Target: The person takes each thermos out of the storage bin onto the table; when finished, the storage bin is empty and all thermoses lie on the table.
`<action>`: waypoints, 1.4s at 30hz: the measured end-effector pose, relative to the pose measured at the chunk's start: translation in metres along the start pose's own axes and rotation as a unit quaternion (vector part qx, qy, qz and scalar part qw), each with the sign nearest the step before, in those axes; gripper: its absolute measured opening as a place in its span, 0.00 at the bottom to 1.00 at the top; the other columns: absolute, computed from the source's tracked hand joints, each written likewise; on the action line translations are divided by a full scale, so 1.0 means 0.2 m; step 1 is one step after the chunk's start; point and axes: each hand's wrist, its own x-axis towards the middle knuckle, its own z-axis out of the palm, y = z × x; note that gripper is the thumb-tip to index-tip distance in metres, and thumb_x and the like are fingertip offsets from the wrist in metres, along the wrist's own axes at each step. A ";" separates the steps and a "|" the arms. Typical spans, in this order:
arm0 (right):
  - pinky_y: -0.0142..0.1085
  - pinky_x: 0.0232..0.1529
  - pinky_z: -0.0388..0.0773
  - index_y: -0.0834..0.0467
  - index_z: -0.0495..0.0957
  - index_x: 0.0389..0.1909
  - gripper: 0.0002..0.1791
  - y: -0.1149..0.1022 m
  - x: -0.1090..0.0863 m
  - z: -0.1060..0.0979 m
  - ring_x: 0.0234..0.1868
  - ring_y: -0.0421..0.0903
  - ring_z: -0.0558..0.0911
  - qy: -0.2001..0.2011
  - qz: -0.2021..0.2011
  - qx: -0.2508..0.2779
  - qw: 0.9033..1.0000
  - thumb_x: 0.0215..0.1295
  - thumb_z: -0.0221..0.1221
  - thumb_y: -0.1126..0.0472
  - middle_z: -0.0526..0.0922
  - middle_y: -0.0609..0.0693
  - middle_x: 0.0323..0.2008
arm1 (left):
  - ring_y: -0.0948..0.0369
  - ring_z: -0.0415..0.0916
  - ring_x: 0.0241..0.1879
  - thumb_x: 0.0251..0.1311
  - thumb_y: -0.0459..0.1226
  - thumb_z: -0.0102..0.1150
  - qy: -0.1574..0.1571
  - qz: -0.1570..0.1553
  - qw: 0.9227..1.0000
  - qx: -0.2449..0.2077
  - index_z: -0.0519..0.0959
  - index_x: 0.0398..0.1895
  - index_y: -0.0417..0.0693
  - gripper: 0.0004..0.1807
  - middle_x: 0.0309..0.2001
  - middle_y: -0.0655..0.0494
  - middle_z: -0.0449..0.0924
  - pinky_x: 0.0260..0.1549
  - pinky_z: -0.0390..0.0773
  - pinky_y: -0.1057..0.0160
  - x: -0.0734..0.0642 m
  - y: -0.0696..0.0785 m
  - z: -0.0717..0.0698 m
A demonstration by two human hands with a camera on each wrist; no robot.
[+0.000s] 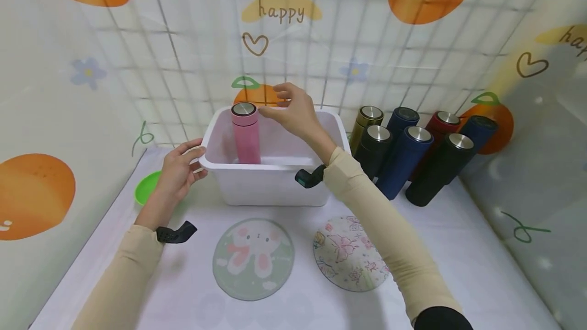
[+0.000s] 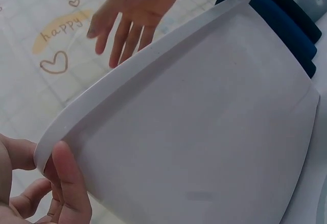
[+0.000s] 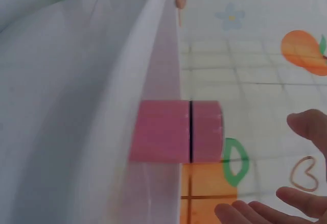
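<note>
A white plastic bin (image 1: 275,185) stands at the back of the table, and a pink thermos (image 1: 247,139) with a steel-topped cap is upright inside it at the left. My left hand (image 1: 179,169) grips the bin's left rim. Thumb and fingers (image 2: 71,183) lie on either side of that rim in the left wrist view. Above the bin, my right hand (image 1: 295,111) has its fingers spread beside the pink cap (image 3: 207,131). A gap shows between that hand and the cap in the right wrist view; nothing is in its grasp.
Several thermoses stand right of the bin, among them a gold one (image 1: 367,118), a blue one (image 1: 403,162) and a black one (image 1: 440,169). A green bowl (image 1: 145,187) sits at the left. In front lie a round bunny mat (image 1: 254,258) and a floral mat (image 1: 344,264).
</note>
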 end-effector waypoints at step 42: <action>0.36 0.52 0.75 0.58 0.73 0.63 0.40 0.18 0.27 0.28 0.52 0.45 0.76 -0.133 0.009 -0.034 0.990 0.49 0.78 0.54 0.77 0.51 0.58 | 0.62 0.79 0.26 0.67 0.31 0.60 0.001 0.007 1.000 0.018 0.70 0.58 0.41 0.18 0.40 0.53 0.78 0.22 0.79 0.67 0.01 0.01 0.00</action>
